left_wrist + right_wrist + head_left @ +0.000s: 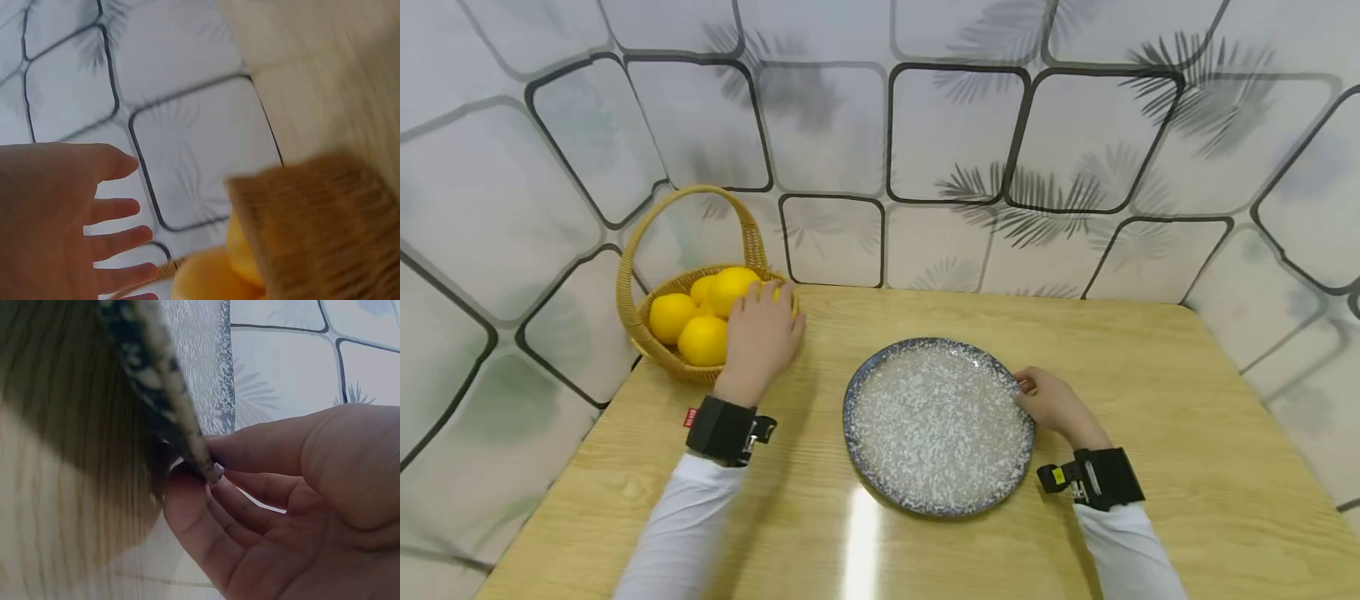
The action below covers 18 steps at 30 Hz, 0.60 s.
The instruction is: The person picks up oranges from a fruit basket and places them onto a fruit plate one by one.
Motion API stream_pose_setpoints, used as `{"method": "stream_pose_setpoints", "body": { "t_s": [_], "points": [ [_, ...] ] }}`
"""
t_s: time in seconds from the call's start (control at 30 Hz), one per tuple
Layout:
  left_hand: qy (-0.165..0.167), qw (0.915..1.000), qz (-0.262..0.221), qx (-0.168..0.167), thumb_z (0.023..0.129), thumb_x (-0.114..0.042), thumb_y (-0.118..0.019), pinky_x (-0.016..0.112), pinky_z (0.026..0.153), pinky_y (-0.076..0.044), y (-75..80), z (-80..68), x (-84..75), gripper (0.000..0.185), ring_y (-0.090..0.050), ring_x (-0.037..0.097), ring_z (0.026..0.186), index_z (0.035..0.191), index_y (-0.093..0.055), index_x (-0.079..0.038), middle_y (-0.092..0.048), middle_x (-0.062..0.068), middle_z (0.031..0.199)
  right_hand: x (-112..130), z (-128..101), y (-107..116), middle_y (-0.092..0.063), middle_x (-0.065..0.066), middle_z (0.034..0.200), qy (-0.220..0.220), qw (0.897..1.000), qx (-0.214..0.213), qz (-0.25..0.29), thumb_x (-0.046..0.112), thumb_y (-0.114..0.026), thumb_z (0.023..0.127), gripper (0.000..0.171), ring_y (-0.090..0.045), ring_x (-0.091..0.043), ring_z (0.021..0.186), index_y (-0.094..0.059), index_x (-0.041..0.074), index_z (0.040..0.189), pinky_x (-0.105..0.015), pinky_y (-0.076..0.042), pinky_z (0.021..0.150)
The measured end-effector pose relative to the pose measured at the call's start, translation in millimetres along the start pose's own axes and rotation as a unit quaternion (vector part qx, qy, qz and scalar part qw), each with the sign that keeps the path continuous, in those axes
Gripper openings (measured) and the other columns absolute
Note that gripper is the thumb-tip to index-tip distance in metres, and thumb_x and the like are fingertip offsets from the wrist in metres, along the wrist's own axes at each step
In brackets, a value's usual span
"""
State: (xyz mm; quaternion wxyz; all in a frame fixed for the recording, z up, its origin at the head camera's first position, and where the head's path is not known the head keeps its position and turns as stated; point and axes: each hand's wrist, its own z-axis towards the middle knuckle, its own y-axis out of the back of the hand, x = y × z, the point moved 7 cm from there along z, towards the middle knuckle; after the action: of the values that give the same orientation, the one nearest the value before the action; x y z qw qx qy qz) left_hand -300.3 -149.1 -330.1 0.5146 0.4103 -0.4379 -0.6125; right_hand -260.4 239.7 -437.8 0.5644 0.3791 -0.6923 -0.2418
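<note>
Wooden table (1150, 400) fills my head view, its near corners cut off. On it the speckled plate (936, 421) lies flat at centre; my right hand (1054, 404) sits at its right rim, and only the right wrist view shows the fingers (262, 453) pinching that rim. The basket (658, 346) stands far left, partly hidden by my left hand (760, 337), which reaches over the lemons (700, 321). The blurred left wrist view shows those fingers (119, 209) spread, holding nothing.
</note>
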Motion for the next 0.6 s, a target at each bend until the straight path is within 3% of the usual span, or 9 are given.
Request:
{"method": "stream_pose_setpoints", "body": {
  "t_s": [0.13,0.23,0.43,0.6],
  "points": [
    [0.021,0.9992,0.01,-0.033,0.102,-0.026,-0.058,0.062,0.107,-0.043,11.2,10.7,34.0,0.05,-0.046,0.049,0.134,0.142,-0.049,0.004,-0.053,0.028,0.142,0.0,-0.8,-0.4,-0.059,-0.033,0.127,0.001,1.0,-0.002,-0.002,0.01,-0.054,0.1,0.045,-0.06,-0.043,0.113,-0.049,-0.012,0.139,-0.047,-0.054,0.086],
    [0.03,0.9991,0.011,-0.029,0.101,-0.024,-0.059,0.065,0.104,-0.042,15.4,16.7,52.8,0.054,-0.045,0.052,0.131,0.143,-0.045,0.006,-0.05,0.032,0.142,0.6,-0.7,-1.0,-0.059,-0.033,0.127,0.002,1.0,-0.003,-0.001,0.01,-0.054,0.1,0.044,-0.06,-0.044,0.114,-0.049,-0.011,0.139,-0.048,-0.054,0.088],
    [0.041,0.9988,-0.001,0.026,0.103,-0.033,-0.057,0.066,0.1,-0.046,8.4,22.9,69.3,0.063,-0.048,0.056,0.126,0.147,-0.038,0.008,-0.046,0.037,0.141,-1.8,-1.5,-0.2,-0.058,-0.034,0.128,-0.007,1.0,-0.003,-0.001,0.009,-0.053,0.1,0.045,-0.059,-0.044,0.114,-0.048,-0.011,0.14,-0.049,-0.054,0.088],
    [0.054,0.9973,-0.017,0.046,0.104,-0.037,-0.056,0.066,0.092,-0.051,-0.4,25.3,76.2,0.066,-0.053,0.058,0.119,0.148,-0.036,0.009,-0.045,0.039,0.141,-1.3,-1.9,-1.3,-0.058,-0.034,0.128,-0.003,1.0,-0.003,-0.006,0.009,-0.053,0.1,0.044,-0.059,-0.044,0.115,-0.048,-0.012,0.139,-0.05,-0.054,0.09]
  ]
}}
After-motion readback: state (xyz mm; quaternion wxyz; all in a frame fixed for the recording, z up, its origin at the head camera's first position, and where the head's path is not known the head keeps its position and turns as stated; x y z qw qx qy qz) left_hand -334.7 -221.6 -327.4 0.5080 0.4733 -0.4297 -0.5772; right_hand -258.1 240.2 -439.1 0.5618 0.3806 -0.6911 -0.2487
